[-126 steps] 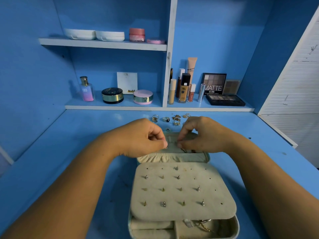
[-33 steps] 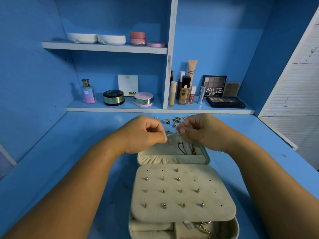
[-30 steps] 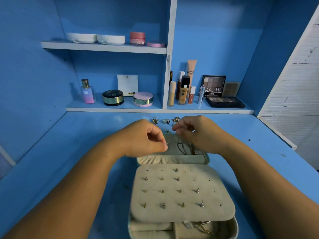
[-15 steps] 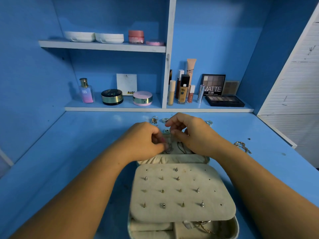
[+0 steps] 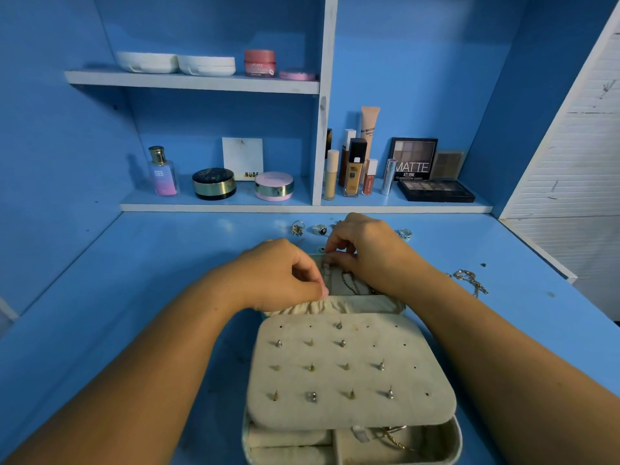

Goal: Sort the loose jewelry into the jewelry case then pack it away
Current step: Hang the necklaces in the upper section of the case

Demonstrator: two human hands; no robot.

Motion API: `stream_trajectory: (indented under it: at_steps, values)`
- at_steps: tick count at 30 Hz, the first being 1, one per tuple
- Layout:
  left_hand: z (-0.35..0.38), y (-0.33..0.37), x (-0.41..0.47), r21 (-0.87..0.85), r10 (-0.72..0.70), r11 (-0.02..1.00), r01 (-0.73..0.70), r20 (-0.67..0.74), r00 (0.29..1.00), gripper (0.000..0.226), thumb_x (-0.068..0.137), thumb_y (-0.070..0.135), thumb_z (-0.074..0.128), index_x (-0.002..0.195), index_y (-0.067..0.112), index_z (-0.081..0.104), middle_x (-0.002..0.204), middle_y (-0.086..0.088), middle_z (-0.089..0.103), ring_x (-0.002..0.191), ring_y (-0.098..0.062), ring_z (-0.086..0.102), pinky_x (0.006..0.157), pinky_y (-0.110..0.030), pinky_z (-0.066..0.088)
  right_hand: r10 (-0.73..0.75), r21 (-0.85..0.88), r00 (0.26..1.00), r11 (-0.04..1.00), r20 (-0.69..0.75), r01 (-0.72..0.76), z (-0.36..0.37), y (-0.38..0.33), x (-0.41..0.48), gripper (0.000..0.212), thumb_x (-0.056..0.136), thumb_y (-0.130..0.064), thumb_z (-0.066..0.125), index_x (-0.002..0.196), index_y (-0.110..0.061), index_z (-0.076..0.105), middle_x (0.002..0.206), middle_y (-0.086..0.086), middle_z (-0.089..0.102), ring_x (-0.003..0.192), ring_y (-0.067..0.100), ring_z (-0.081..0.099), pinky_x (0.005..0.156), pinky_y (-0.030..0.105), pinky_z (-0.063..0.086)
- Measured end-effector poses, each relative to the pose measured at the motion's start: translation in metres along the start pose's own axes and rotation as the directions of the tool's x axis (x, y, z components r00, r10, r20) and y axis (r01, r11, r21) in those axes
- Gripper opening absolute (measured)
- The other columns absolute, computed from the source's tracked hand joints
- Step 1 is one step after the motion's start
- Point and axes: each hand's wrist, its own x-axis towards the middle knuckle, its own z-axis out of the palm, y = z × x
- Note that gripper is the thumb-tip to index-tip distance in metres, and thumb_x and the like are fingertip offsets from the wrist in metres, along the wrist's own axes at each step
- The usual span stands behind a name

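Case (image 5: 453,441) is laid open on the desk (image 5: 151,297), with its lid (image 5: 369,305) folded back directly under the grip and its tray nearer the person than the grip. Both hands are brought together at the lid. The right hand (image 5: 372,256) is closed in a pinch on the upper end of a necklace (image 5: 347,283), held at the lid's far edge; the rest of that necklace is trailed down the lining just below the fingertips. The left hand (image 5: 275,276) is curled, thumb and forefinger pressed together beside the necklace and just above the gathered pocket. What is caught between them cannot be told.

A good part of the sorting is judged done. Studs (image 5: 312,396) are seated in rows across the panel (image 5: 362,411), which is spread below the grip, though several holes are unfilled. A gold chain (image 5: 394,439) is seen in the tray compartment under the panel's near edge.

More is left. Rings (image 5: 297,228) are scattered on the desk just beyond the grip, and one more is set off to its right. A loose chain (image 5: 468,280) is lying on the desk to the right of the grip, well apart from the case. Once the necklace is hung, these pieces are to be placed, the case shut, and the case packed away.
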Motion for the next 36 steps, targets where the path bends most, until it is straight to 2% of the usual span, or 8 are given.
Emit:
stream_trajectory:
  at_steps: [7, 13, 18, 23, 27, 31, 33, 36]
  values:
    - [-0.001, 0.0, -0.001, -0.049, -0.009, 0.999, 0.012, 0.046, 0.999, 0.006, 0.08, 0.038, 0.075, 0.078, 0.042, 0.071, 0.087, 0.016, 0.068, 0.088, -0.004, 0.064, 0.092, -0.036, 0.052, -0.046, -0.006, 0.995, 0.999, 0.092, 0.047, -0.004, -0.001, -0.007, 0.024, 0.082, -0.013, 0.055, 0.099, -0.019, 0.071, 0.09, 0.001, 0.057, 0.084, 0.015, 0.053, 0.074, 0.026, 0.043]
    - [-0.003, 0.001, -0.003, -0.021, -0.015, 1.0, 0.018, 0.118, 0.993, 0.008, 0.084, 0.035, 0.07, 0.085, 0.043, 0.073, 0.084, 0.019, 0.065, 0.092, -0.002, 0.062, 0.096, -0.034, 0.049, 0.002, -0.048, 0.985, 0.999, 0.174, 0.006, -0.009, -0.005, -0.009, 0.027, 0.081, -0.017, 0.052, 0.102, -0.02, 0.069, 0.094, 0.002, 0.054, 0.095, 0.022, 0.052, 0.083, 0.039, 0.047]
    - [-0.001, -0.001, -0.001, -0.018, -0.029, 0.999, 0.032, 0.128, 0.991, 0.024, 0.071, 0.051, 0.066, 0.095, 0.048, 0.069, 0.095, 0.019, 0.066, 0.097, -0.003, 0.062, 0.097, -0.035, 0.049, 0.021, -0.025, 0.989, 1.0, 0.146, -0.018, -0.011, -0.007, -0.01, 0.029, 0.082, -0.009, 0.054, 0.105, -0.019, 0.068, 0.09, -0.001, 0.051, 0.088, 0.016, 0.047, 0.08, 0.029, 0.041]
    - [-0.006, 0.006, -0.006, -0.059, 0.012, 0.998, -0.001, 0.193, 0.981, 0.018, 0.091, 0.024, 0.064, 0.099, 0.038, 0.071, 0.093, 0.018, 0.064, 0.096, -0.002, 0.062, 0.093, -0.022, 0.05, 0.044, -0.044, 0.98, 0.998, 0.195, -0.036, -0.012, -0.009, -0.011, 0.03, 0.085, -0.013, 0.054, 0.109, -0.022, 0.068, 0.097, 0.001, 0.05, 0.101, 0.022, 0.049, 0.088, 0.038, 0.043]
    - [-0.008, -0.005, 0.0, -0.098, 0.017, 0.995, -0.025, -0.08, 0.997, 0.023, 0.091, 0.017, 0.063, 0.099, 0.036, 0.069, 0.097, 0.007, 0.065, 0.09, -0.008, 0.06, 0.081, -0.019, 0.048, 0.067, -0.005, 0.982, 0.998, 0.177, -0.067, -0.014, -0.008, -0.013, 0.025, 0.083, -0.015, 0.056, 0.103, -0.022, 0.069, 0.096, 0.002, 0.051, 0.097, 0.019, 0.049, 0.088, 0.035, 0.044]
    - [-0.006, -0.036, 0.012, 0.037, 0.016, 0.999, 0.001, -0.452, 0.892, 0.019, 0.092, 0.021, 0.059, 0.106, 0.032, 0.067, 0.099, 0.006, 0.054, 0.087, -0.005, 0.051, 0.078, -0.021, 0.042, 0.098, -0.008, 0.972, 0.995, 0.213, -0.099, -0.015, -0.007, -0.014, 0.019, 0.085, -0.018, 0.057, 0.099, -0.024, 0.069, 0.1, 0.0, 0.049, 0.1, 0.015, 0.045, 0.09, 0.03, 0.041]
    - [-0.001, -0.049, 0.013, 0.053, 0.008, 0.998, 0.021, -0.506, 0.863, 0.019, 0.093, 0.022, 0.058, 0.108, 0.028, 0.068, 0.101, 0.006, 0.05, 0.096, -0.01, 0.051, 0.087, -0.028, 0.044, 0.081, 0.025, 0.973, 0.996, 0.215, -0.089, -0.016, -0.007, -0.015, 0.016, 0.084, -0.015, 0.059, 0.093, -0.021, 0.071, 0.097, -0.001, 0.05, 0.098, 0.014, 0.044, 0.09, 0.027, 0.04]
    - [0.004, -0.058, 0.013, 0.0, -0.062, 0.997, 0.072, -0.515, 0.855, 0.019, 0.095, 0.024, 0.055, 0.11, 0.026, 0.067, 0.107, 0.007, 0.047, 0.094, -0.013, 0.054, 0.087, -0.029, 0.044, 0.076, 0.064, 0.98, 0.994, 0.183, -0.089, -0.016, -0.007, -0.016, 0.01, 0.081, -0.021, 0.063, 0.086, -0.021, 0.072, 0.094, -0.002, 0.052, 0.096, 0.016, 0.047, 0.089, 0.04, 0.045]
